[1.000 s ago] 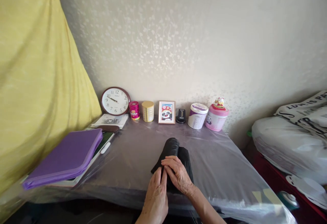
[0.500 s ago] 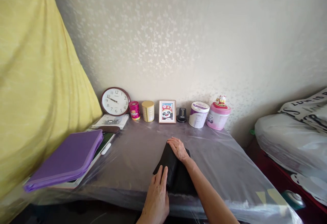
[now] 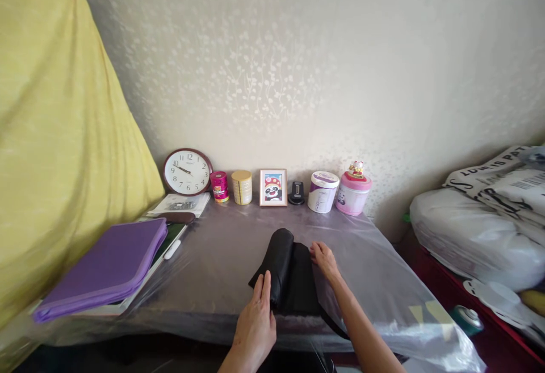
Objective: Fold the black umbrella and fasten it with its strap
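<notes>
A smooth black piece of fabric lies near the table's front edge. Its left part is rolled or folded into a thick tube, and the right part is flat. A thin black strap trails from its lower right corner over the edge. My left hand rests at the near left side of the roll, fingers stretched out against it. At the far right edge of the fabric, my right hand has its fingers curled closed on the border. What the fabric item is exactly, I cannot tell.
A plastic-covered table holds a purple folder at left. Along the wall stand a clock, a picture frame, a white tub and a pink tub. At right lies a plastic-wrapped bundle.
My right hand has come off the top of the black fabric and moved right to its edge. The roll and strap now show. My left hand stays nearly in place.
</notes>
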The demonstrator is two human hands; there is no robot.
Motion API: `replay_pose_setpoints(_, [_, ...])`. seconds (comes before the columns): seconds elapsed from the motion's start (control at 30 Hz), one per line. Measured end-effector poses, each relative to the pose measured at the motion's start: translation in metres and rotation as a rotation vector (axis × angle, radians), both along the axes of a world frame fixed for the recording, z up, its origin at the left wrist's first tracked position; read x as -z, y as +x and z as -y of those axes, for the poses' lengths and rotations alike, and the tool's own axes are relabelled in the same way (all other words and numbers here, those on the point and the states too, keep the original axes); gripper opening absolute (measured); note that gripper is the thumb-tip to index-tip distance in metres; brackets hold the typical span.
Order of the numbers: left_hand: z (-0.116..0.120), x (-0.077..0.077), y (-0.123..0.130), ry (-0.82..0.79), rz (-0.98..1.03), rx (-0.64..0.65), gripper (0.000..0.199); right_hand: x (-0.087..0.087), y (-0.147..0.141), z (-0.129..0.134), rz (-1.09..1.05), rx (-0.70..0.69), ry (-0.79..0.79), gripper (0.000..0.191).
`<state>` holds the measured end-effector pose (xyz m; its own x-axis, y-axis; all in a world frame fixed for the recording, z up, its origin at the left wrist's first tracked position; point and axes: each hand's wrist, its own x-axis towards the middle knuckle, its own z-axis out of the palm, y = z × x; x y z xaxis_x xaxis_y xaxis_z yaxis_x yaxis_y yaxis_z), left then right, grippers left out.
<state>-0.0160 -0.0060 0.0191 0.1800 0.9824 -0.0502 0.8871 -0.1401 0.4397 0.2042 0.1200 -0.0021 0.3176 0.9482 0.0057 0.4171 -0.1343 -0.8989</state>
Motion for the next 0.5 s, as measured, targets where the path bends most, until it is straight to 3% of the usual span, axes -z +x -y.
replay_pose_setpoints(0.13, [0.001,0.002,-0.003,0.008,0.117,-0.002,0.076,0.001,0.000,0.016,-0.166,-0.009,-0.077,0.026])
replay_pose_setpoints(0.3, [-0.002,0.003,-0.010,0.012,0.210,0.000,0.074,-0.010,-0.014,0.030,-0.251,-0.042,-0.102,0.029])
replay_pose_setpoints(0.5, [-0.007,0.014,-0.015,0.039,0.264,0.010,0.073,-0.023,-0.033,0.037,-0.023,-0.108,0.007,0.029])
